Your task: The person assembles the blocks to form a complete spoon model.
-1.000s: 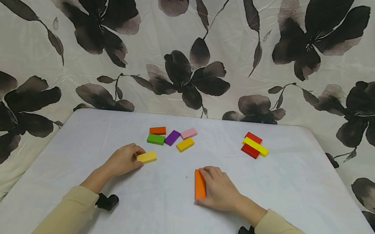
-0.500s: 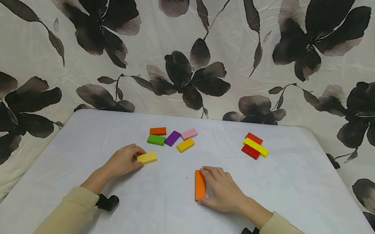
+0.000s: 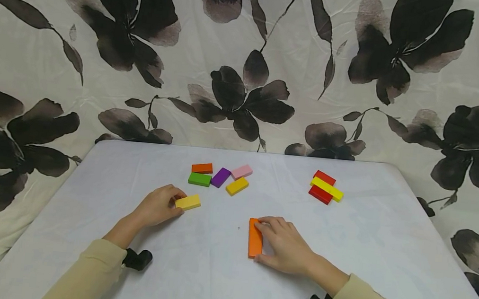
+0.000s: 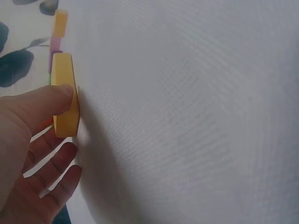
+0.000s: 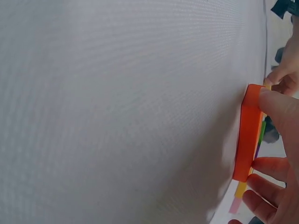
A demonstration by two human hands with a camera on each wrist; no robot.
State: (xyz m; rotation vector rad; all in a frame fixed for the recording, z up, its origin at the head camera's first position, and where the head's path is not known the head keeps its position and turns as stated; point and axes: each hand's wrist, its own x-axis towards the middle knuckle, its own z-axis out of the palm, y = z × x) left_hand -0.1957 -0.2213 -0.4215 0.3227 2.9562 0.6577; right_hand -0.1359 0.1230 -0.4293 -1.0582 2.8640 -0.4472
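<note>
- From where I'm standing, I can't read any writing, label, brand, number or sign on anything here.
</note>
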